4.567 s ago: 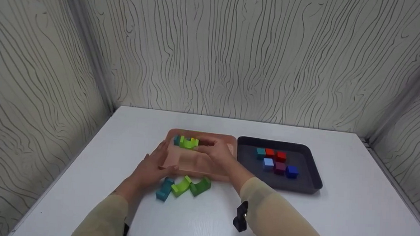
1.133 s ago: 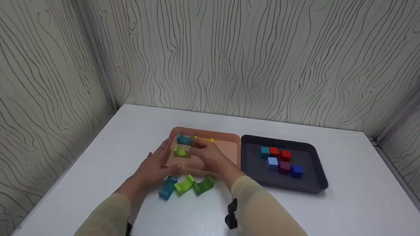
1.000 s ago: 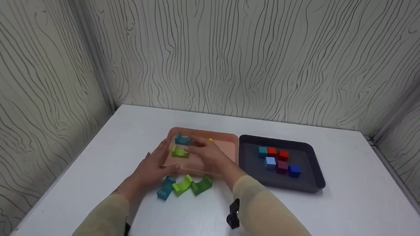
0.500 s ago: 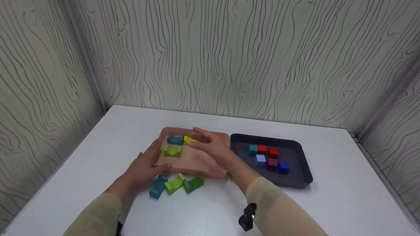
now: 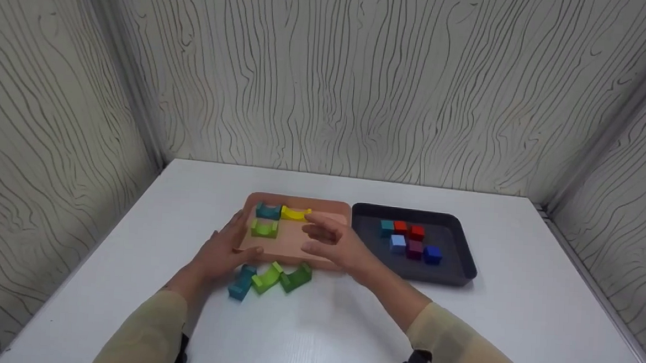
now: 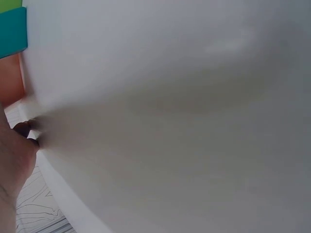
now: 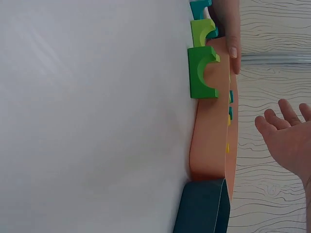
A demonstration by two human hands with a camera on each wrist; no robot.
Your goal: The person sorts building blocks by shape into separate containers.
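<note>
My left hand (image 5: 219, 253) lies against the left side of the pink tray (image 5: 297, 253), fingers straight along the rim and thumb at the front edge. Inside the tray, a teal arch-shaped block (image 5: 268, 211) and a yellow arch-shaped block (image 5: 296, 214) form a back row. A light green arch-shaped block (image 5: 264, 229) sits in front of the teal one. Over the tray's right half hovers my right hand (image 5: 341, 248), fingers loosely spread and holding nothing. Before the tray lie another teal arch block (image 5: 242, 283), another light green one (image 5: 267, 278) and a dark green one (image 7: 201, 73).
A dark tray (image 5: 459, 277) stands against the pink tray's right side. It holds several small cubes, among them a light blue cube (image 5: 397, 243), a maroon cube (image 5: 414, 250) and a blue cube (image 5: 432, 255). Patterned walls (image 5: 328, 82) enclose the white table (image 5: 515, 302).
My right hand first held the light green block, which now sits before the teal one. It has since drawn back to the right, uncovering the yellow block. My left hand stays at the tray.
</note>
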